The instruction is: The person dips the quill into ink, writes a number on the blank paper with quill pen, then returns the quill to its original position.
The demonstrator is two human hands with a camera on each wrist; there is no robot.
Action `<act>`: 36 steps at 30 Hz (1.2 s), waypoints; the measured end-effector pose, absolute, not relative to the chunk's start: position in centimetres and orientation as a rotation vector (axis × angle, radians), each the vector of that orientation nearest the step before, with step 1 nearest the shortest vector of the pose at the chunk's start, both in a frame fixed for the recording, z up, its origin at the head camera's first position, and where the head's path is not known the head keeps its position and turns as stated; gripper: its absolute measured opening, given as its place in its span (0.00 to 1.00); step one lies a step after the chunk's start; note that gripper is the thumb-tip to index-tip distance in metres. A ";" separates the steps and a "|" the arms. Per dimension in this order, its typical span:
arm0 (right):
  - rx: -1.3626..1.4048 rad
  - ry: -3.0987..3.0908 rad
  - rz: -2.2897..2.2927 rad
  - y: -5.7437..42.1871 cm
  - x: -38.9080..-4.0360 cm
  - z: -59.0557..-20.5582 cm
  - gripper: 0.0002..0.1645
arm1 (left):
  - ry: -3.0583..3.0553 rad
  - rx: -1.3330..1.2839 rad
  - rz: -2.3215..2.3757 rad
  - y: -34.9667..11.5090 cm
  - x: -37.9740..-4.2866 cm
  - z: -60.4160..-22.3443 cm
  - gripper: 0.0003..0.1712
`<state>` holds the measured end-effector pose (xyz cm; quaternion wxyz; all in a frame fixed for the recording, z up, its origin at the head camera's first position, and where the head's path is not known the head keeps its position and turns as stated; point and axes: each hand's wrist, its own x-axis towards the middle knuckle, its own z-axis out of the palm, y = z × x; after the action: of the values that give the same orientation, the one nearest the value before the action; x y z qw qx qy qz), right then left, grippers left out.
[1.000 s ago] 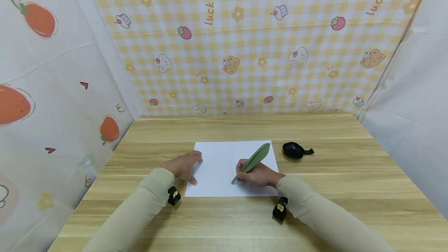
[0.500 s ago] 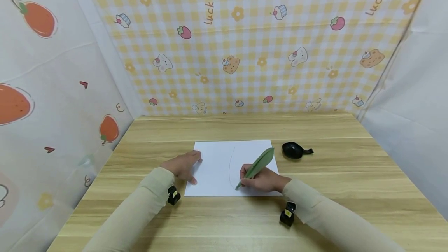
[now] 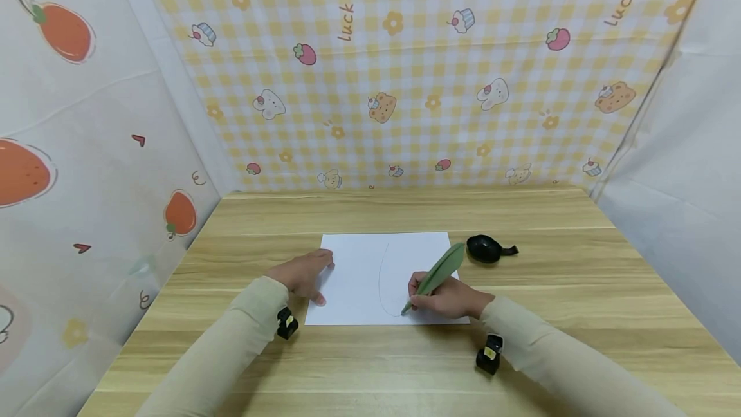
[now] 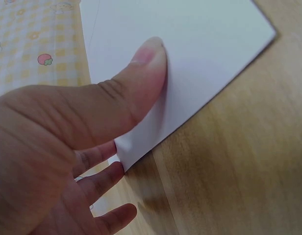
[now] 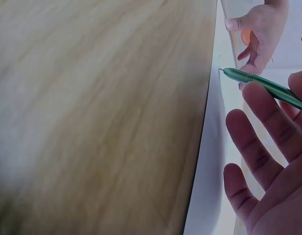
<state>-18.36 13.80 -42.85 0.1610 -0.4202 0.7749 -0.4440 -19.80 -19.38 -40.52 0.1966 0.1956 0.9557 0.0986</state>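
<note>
A sheet of white paper lies on the wooden table. My right hand pinches a green pen with a leaf-shaped top, tilted up to the right. In the right wrist view the slim tip of the pen meets the paper. From that tip a thin curved line runs left and up the sheet. My left hand rests at the paper's left edge with thumb and fingers spread. The left wrist view shows its thumb on top of the paper and the other fingers by the edge.
Right of the paper's upper corner lies a glossy black rounded object with a short stem-like end. A yellow checked cloth hangs behind the table, and pale cloth covers both sides.
My right hand has moved right and slightly toward me with the pen. The drawn line has grown down and curved right along its bottom. My left hand has stayed in place.
</note>
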 end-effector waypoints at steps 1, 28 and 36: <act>-1.198 2.218 -1.266 13.9 -18.4 -42.9 0.05 | 2.677 0.548 0.276 -19.4 -19.8 -40.5 0.40; -1.163 2.231 -1.302 14.7 -20.4 -42.2 0.04 | 2.677 0.561 0.266 -19.4 -19.7 -40.2 0.40; -1.157 2.267 -1.305 14.3 -21.2 -42.5 0.04 | 2.677 0.564 0.271 -19.4 -19.8 -40.4 0.39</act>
<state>-21.18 14.29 -42.49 0.1402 -0.4005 0.7847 -0.4518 -19.78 -19.37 -40.36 0.1950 0.2011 0.9551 0.0966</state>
